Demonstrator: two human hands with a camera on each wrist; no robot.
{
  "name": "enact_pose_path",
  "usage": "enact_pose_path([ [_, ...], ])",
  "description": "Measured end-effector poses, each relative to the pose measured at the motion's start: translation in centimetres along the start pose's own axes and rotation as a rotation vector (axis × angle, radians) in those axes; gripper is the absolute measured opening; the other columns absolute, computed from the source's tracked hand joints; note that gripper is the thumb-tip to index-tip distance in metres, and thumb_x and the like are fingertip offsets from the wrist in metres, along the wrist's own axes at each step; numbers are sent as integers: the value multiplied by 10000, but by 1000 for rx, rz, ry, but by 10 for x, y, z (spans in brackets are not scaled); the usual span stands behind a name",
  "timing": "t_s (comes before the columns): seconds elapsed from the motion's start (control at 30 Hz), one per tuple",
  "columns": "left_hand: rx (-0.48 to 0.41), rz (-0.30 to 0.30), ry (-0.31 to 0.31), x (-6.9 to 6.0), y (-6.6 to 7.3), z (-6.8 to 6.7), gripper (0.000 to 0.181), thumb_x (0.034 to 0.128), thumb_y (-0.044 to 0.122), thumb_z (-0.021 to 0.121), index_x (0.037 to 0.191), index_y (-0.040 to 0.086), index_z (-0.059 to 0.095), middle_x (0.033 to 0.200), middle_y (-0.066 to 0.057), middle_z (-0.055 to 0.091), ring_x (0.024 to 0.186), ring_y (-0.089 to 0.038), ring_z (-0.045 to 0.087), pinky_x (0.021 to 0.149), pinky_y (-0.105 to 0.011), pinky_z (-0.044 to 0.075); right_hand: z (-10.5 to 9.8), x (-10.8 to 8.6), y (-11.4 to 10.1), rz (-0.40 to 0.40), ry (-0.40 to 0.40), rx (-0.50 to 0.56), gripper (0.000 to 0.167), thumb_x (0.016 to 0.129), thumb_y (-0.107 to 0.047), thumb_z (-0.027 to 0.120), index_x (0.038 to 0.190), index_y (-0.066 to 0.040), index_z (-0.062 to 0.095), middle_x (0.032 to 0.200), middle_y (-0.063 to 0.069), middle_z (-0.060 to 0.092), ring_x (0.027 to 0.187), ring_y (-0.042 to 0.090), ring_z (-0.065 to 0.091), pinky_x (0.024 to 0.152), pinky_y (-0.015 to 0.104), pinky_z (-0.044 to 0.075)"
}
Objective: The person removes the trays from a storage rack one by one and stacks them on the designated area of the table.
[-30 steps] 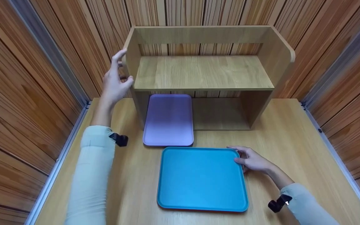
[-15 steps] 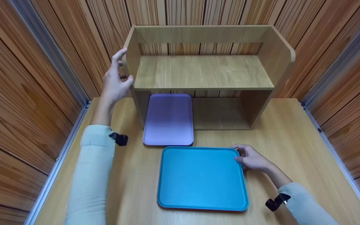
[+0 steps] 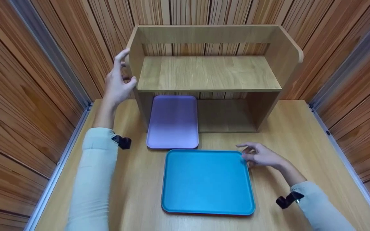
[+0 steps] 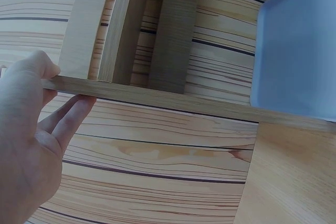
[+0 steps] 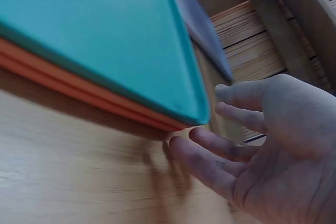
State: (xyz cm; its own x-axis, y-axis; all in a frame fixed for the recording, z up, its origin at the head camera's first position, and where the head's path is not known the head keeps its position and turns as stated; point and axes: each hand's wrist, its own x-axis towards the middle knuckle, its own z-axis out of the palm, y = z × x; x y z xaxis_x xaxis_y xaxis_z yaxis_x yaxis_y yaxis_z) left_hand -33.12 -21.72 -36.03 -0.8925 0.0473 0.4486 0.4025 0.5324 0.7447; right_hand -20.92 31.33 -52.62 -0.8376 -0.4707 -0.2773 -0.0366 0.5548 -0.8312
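Observation:
My left hand (image 3: 117, 86) pinches the front edge of the left side panel of a light wooden shelf (image 3: 209, 73). In the left wrist view the thumb and fingers (image 4: 76, 119) lie on opposite faces of that panel. A blue tray (image 3: 208, 183) lies flat on the table, on top of orange trays (image 5: 79, 85) whose edges show in the right wrist view. By its far right corner is my right hand (image 3: 262, 155), fingers spread and holding nothing. A purple tray (image 3: 173, 123) sits at the left of the lower compartment, its near end sticking out over the table.
The wooden table (image 3: 300, 134) runs between wood-panelled walls with metal strips (image 3: 342, 150) along the sides. The upper shelf board (image 3: 209, 73) spans the shelf's full width. Right of the purple tray, the bare lower board (image 3: 226, 117) shows.
The right hand has loosened from the blue tray's corner and shifted slightly away toward the shelf, its index finger lifting. The left hand and the trays have stayed in place.

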Motion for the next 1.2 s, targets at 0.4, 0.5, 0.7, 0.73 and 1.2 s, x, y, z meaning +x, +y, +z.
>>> enact_pose_path([
  [0.4, 1, -7, -4, 2, 1, -1, 850, 1050, -8, 604, 1742, 386, 307, 1742, -188, 441, 1533, -357, 558, 1104, -558, 638, -5, 12, -20, -83, 49, -66, 500, 1160, -125, 581, 1610, 78, 508, 1527, 393, 595, 1357, 524, 655, 1084, 596, 645],
  [0.5, 2, 7, 1, 2, 0, -1, 843, 1045, -7, 599, 1742, 373, 314, 1759, -144, 438, 1549, -303, 540, 1069, -521, 637, -2, 18, -24, -99, 56, -65, 500, 1157, -125, 586, 1611, 71, 512, 1555, 393, 581, 1384, 557, 633, 1105, 637, 628],
  [0.7, -1, 10, -1, 1, 1, -1, 846, 1049, -13, 603, 1746, 366, 308, 1713, -187, 467, 1522, -334, 568, 1077, -548, 645, 6, 32, -35, -130, 64, -73, 501, 1153, -151, 605, 1602, 58, 534, 1572, 396, 567, 1417, 566, 607, 1175, 687, 560],
  [0.73, -1, 6, -3, 1, 1, -1, 849, 1050, -13, 606, 1746, 370, 306, 1711, -196, 466, 1516, -349, 575, 1083, -559, 646, 7, 34, -38, -130, 64, -71, 496, 1154, -158, 604, 1602, 46, 541, 1577, 394, 563, 1420, 563, 605, 1186, 693, 549],
  [1.2, 10, 7, -1, 1, 3, 1, 857, 1060, -10, 621, 1747, 388, 297, 1770, -133, 431, 1541, -337, 548, 1086, -565, 644, 31, 70, -58, -154, 134, 130, 637, 1127, -171, 678, 1711, -83, 438, 1728, 325, 428, 1596, 558, 451, 1276, 678, 485],
])
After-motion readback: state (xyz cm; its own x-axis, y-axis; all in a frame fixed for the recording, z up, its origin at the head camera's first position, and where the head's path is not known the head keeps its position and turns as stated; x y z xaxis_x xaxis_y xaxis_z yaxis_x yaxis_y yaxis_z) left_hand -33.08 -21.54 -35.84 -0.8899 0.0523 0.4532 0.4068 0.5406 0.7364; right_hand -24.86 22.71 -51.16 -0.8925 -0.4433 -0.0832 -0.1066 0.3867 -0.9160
